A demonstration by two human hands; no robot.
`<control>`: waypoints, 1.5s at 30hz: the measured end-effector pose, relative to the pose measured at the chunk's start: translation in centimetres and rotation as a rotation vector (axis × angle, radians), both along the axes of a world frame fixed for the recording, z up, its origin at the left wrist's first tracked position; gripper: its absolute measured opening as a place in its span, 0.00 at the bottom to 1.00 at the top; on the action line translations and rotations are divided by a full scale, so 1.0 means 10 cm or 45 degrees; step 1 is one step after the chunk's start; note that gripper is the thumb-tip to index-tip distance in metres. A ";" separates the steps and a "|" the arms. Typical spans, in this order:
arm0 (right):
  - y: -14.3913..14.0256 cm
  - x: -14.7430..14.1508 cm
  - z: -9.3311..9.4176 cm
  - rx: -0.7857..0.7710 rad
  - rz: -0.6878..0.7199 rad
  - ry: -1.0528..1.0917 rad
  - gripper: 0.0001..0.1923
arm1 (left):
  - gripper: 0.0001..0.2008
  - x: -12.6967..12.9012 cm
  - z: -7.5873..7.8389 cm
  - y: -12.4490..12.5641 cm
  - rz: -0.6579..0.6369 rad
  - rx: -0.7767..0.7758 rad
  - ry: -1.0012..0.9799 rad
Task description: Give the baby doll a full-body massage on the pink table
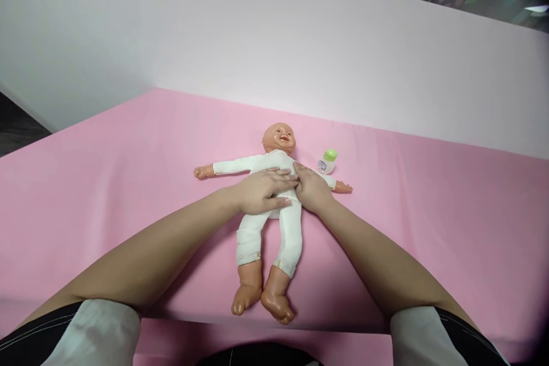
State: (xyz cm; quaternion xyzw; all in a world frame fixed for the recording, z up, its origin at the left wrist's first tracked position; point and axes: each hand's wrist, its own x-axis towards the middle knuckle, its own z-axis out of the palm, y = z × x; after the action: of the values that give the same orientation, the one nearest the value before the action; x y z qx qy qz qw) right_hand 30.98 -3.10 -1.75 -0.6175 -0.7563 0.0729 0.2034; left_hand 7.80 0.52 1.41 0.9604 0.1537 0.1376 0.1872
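Observation:
A baby doll (290, 233) in a white cloth body lies on its back, its head toward the wall and its bare feet toward me. My left hand (268, 189) rests flat across the doll's belly, fingers stretched out. Against the side of the doll's chest, on the right, lies my right hand (314, 187), with its thumb side up; part of its fingers is hidden from view. Just beyond that hand, near the doll's outstretched arm, is a small clear bottle (326, 163) with a green cap.
A pink cover (128, 183) spreads over the table under the doll. White walls (257, 40) rise along the far and left edges. Above the far wall, a dark surface with leaf shapes and bright ceiling lights shows.

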 end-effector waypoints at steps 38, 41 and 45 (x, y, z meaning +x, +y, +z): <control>0.06 0.11 0.01 -0.035 0.396 0.046 0.42 | 0.36 -0.25 -0.33 0.49 0.711 0.037 -0.131; 0.08 0.11 -0.02 -0.019 0.234 0.002 0.37 | 0.36 -0.25 -0.33 0.49 0.723 0.034 -0.137; 0.08 0.04 -0.04 0.024 0.084 -0.023 0.33 | 0.37 -0.24 -0.24 0.43 0.715 0.044 -0.163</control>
State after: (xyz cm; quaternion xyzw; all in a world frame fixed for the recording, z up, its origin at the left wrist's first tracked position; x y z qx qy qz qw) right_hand 31.42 -2.33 -2.17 -0.5911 -0.7786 0.0670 0.1998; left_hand 5.44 4.79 -1.03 0.8726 0.3992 0.2471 0.1348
